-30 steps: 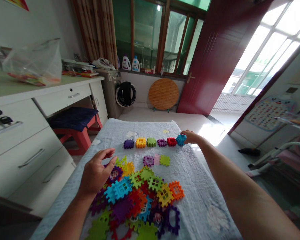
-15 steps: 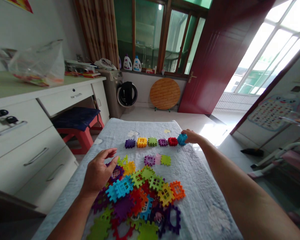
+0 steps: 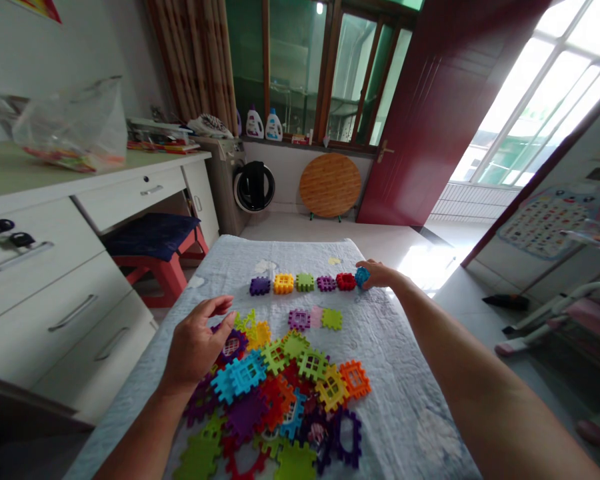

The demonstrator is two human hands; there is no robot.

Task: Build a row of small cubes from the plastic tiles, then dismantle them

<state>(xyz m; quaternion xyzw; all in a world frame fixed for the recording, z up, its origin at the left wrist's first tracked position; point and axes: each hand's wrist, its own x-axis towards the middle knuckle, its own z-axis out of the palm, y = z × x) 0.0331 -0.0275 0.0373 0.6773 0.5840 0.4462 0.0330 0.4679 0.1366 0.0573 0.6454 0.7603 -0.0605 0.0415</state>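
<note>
Slightly leftward since the frame half a second earlier, the right hand [image 3: 379, 274] has shifted along the far right edge of the cloth [image 3: 405, 373], carrying the blue interlocking block [image 3: 361, 277] closer to the red block [image 3: 346, 281]. The fingers also cover more of the blue block than they did. The thumb and fingers close around it; because they hide much of its right side, it is hard to say whether it touches the red block or stops just short.

That small shift seems to bring the blue block into line as the right-hand end of the far row. From the left, the row runs through a dark purple block [image 3: 260, 286], a yellow block [image 3: 283, 284], a green block [image 3: 305, 283] and a purple block [image 3: 326, 284], then the red one and the blue one.

Elsewhere the layout matches the earlier frame. The left hand [image 3: 193, 343] stays at the left edge of the near pile of building tiles [image 3: 275, 400], thumb and fingers apart with nothing visible between them. Two tiles lie flat between the row and the pile: a purple window tile [image 3: 299, 320] on the left and a lime-green tile [image 3: 331, 319] on the right. An orange window tile [image 3: 355, 379] sits at the right edge of the pile, with a dark purple frame [image 3: 359, 433] nearer the camera.
</note>
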